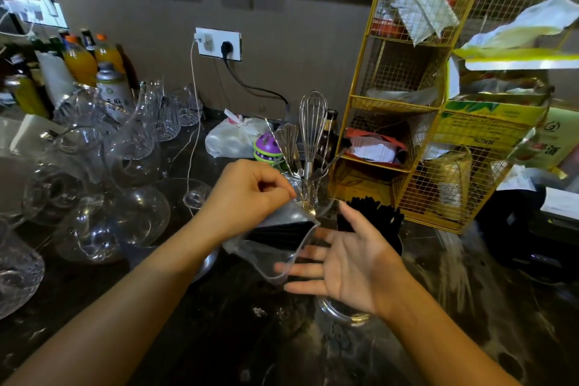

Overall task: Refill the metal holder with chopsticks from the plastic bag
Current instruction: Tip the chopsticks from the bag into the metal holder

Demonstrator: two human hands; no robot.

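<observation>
My left hand point(247, 194) pinches the top edge of a clear plastic bag point(266, 255) and holds it up over the dark counter. A bundle of black chopsticks point(279, 232) lies inside the bag. My right hand point(347, 263) is open, fingers spread, palm toward the bag's mouth, touching or just beside its right edge. Behind my right hand, more black chopsticks point(372, 213) stand upright in a holder point(399, 243) that is mostly hidden by the hand.
A glass jar with a whisk point(312, 122) and spoons stands just behind the bag. A yellow wire rack point(404, 103) rises at the right. Many glass decanters point(103, 219) and cups crowd the left, with bottles behind. A metal bowl rim point(208, 263) shows under my left wrist.
</observation>
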